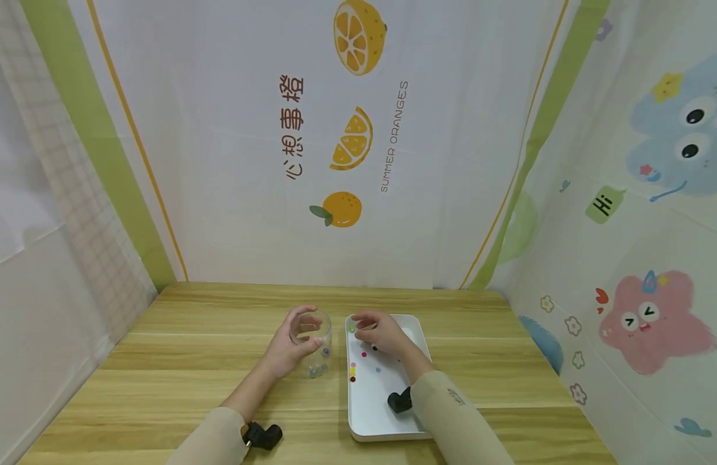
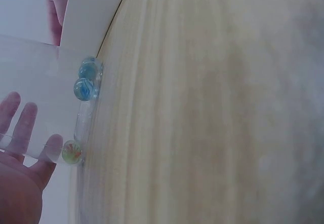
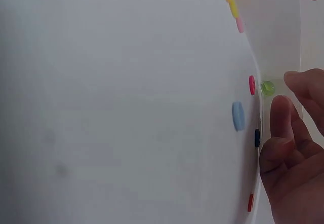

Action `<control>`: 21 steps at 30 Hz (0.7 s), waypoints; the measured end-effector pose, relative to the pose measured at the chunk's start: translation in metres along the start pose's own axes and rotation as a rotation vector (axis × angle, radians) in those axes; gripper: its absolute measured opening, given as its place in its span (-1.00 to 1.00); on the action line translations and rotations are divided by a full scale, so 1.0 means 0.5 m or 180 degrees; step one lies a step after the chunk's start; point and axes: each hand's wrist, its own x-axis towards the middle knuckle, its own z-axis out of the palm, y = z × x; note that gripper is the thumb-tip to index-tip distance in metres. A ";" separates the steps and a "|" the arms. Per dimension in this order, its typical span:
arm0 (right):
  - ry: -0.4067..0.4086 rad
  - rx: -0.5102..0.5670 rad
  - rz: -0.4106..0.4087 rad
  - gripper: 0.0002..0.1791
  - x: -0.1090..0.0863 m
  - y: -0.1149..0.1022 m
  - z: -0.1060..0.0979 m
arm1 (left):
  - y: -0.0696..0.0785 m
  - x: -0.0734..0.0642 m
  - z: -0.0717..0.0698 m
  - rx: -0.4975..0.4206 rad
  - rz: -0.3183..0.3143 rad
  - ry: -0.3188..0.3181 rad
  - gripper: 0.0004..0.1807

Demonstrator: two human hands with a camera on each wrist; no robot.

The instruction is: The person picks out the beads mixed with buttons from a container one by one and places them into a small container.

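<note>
My left hand [image 1: 284, 349] grips a clear cylindrical cup [image 1: 326, 337] from its left side, fingers around the back and thumb in front. Several glass marbles [image 2: 83, 89] lie at the bottom of the cup, including one with green and orange swirls [image 2: 72, 152]. Above the far left part of a white tray [image 1: 370, 410] is my right hand [image 1: 382, 332], its thumb and fingers apart with nothing seen between them. A green marble [image 3: 268, 88] lies at the tray's edge, just beyond the right fingertips. Small button-like discs are scattered on the tray, among them a light blue disc [image 3: 238, 116] and a pink-red disc [image 3: 252, 85].
Yellow discs [image 1: 353, 371] and a dark red disc [image 1: 353, 379] line the tray's left side. The tray stands right of the cup on a wood-grain table [image 1: 149, 387]. Printed curtains [image 1: 236, 213] hang behind and along both sides. Black devices sit at both wrists.
</note>
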 end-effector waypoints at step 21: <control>0.0076 -0.0369 0.0010 -0.67 -0.003 0.003 0.017 | -0.003 0.002 0.000 0.0038 0.0029 0.0003 -0.21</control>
